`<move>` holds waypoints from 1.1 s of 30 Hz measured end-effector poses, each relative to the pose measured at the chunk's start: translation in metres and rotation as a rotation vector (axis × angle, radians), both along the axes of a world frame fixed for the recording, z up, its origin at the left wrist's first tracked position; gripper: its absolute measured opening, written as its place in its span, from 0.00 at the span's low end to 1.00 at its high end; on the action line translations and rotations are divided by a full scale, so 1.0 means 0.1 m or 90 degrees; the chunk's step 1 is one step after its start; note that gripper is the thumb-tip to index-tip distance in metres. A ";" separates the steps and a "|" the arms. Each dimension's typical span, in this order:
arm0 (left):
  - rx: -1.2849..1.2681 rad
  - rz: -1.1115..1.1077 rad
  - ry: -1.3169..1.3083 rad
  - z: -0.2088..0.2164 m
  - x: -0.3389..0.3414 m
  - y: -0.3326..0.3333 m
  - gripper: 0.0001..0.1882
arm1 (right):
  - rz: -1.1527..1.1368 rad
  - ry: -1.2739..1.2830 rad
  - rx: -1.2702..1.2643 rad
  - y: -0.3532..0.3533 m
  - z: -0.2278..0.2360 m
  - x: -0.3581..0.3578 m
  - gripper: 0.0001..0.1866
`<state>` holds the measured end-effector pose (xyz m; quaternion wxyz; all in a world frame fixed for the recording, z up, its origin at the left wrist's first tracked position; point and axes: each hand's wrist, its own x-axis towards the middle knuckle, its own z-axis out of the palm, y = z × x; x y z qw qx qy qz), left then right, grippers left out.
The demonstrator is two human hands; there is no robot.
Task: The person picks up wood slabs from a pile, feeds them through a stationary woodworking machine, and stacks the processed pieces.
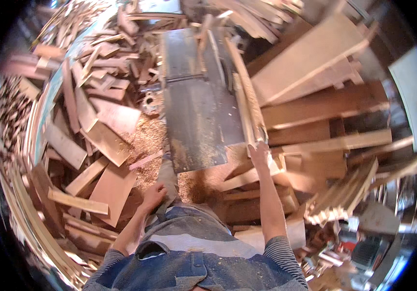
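My right hand (260, 154) reaches forward along the right side of a flat metal machine bed, a jointer table (194, 116). Its fingers are closed round the near end of a long, narrow wooden board (248, 92) that runs away from me beside the table. My left hand (155, 194) hangs by my left leg with its fingers curled in and nothing seen in it. Wood shavings dust the near part of the metal bed.
Offcuts (106, 140) lie heaped to the left, with a bed of shavings (148, 133) between them and the machine. Wide planks (310, 58) and stacked boards (325, 104) lean to the right. A pale panel (412, 97) stands at far right.
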<state>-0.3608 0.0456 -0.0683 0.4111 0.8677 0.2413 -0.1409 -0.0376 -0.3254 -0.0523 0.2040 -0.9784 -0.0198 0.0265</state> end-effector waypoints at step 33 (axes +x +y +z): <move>-0.133 0.425 0.035 -1.15 -0.87 1.07 0.09 | -0.094 0.455 0.604 -0.01 -0.69 -2.24 0.21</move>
